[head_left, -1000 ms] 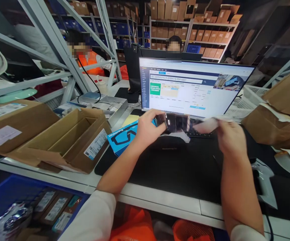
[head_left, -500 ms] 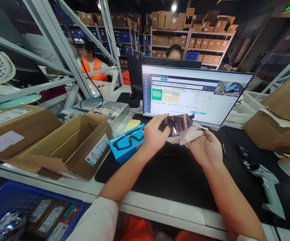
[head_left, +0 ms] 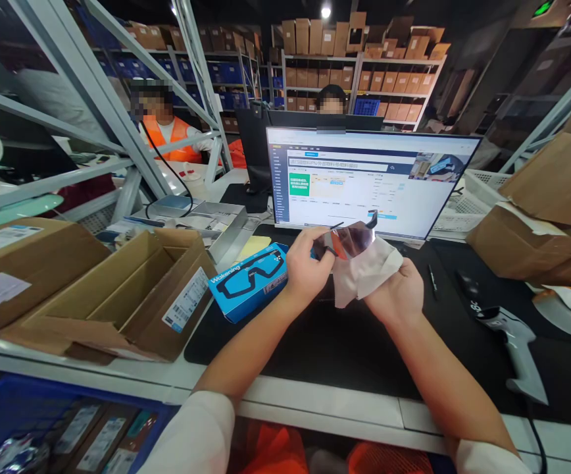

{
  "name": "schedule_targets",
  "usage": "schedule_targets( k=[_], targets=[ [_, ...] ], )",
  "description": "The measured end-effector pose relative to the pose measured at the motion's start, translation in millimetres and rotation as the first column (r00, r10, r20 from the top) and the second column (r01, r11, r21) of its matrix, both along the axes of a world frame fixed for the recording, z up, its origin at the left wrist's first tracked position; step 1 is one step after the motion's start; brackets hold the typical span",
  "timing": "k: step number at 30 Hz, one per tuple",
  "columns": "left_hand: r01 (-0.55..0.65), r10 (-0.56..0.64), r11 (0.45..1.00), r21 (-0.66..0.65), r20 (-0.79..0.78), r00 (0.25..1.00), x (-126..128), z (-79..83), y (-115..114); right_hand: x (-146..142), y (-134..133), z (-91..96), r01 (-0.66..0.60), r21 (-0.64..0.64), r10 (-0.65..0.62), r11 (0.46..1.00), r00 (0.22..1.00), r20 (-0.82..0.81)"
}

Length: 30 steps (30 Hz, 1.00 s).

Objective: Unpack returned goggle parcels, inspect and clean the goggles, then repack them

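My left hand (head_left: 305, 266) pinches one end of a pair of dark mirrored sunglasses (head_left: 352, 238), held above the black desk mat (head_left: 345, 342) in front of the monitor (head_left: 364, 181). My right hand (head_left: 397, 293) is closed on a pale cloth pouch (head_left: 364, 273) that hangs under the glasses and touches them. A blue glasses box (head_left: 248, 280) printed with a goggle picture lies on the mat just left of my left hand.
An open cardboard box (head_left: 137, 296) stands at the left, with a sealed carton (head_left: 14, 263) beside it. A barcode scanner (head_left: 507, 342) lies at the right, below brown cartons (head_left: 546, 217). A blue bin (head_left: 43, 428) sits under the desk edge. Two people sit behind the monitor.
Both hands have drawn closer together. The sunglasses were turned from flat and wide to angled upward, and the pouch now hangs beneath them in my right hand.
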<state>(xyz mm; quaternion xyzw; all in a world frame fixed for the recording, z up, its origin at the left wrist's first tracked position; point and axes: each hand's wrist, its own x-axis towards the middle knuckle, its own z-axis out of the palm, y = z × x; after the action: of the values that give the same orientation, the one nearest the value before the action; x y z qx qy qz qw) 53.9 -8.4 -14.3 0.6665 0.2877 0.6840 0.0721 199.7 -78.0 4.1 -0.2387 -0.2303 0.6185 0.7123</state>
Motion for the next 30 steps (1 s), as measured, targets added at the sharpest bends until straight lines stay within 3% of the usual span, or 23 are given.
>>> schedule_targets(
  k=[3,5,8,12,15,19,26,30],
  targets=[
    [0.015,-0.018,0.998,-0.053,-0.054,0.998,7,-4.1,-6,-16,-5,-5.4,0.009,0.055,-0.013,0.998,0.998,0.067],
    [0.064,-0.072,0.992,-0.105,-0.074,0.995,10,-6.2,-10,-26,-5,-13.5,0.073,0.103,-0.089,0.992,0.983,0.161],
    [0.111,-0.122,0.985,-0.132,-0.077,0.989,12,-8.5,-15,-34,-2,-29.2,0.171,0.151,-0.215,0.974,0.906,0.364],
    [0.118,-0.131,0.984,-0.134,-0.089,0.987,14,-13.1,-16,-35,0,-38.1,0.241,0.144,-0.281,0.960,0.793,0.541],
    [0.157,-0.169,0.981,-0.110,-0.109,0.980,16,-16.2,-15,-26,0,-26.7,0.269,0.178,-0.321,0.947,0.846,0.426],
    [0.164,-0.169,0.985,-0.054,-0.130,0.977,19,-17.6,-14,-13,-2,-9.5,0.230,0.144,-0.257,0.962,0.944,0.209],
    [0.158,-0.162,0.986,-0.043,-0.109,0.981,16,-17.1,-12,-31,8,-36.1,0.215,0.251,-0.300,0.944,0.876,0.379],
    [0.161,-0.167,0.985,-0.057,-0.119,0.979,16,-17.0,-11,-17,9,-22.6,0.229,0.206,-0.277,0.951,0.928,0.248]
  ],
)
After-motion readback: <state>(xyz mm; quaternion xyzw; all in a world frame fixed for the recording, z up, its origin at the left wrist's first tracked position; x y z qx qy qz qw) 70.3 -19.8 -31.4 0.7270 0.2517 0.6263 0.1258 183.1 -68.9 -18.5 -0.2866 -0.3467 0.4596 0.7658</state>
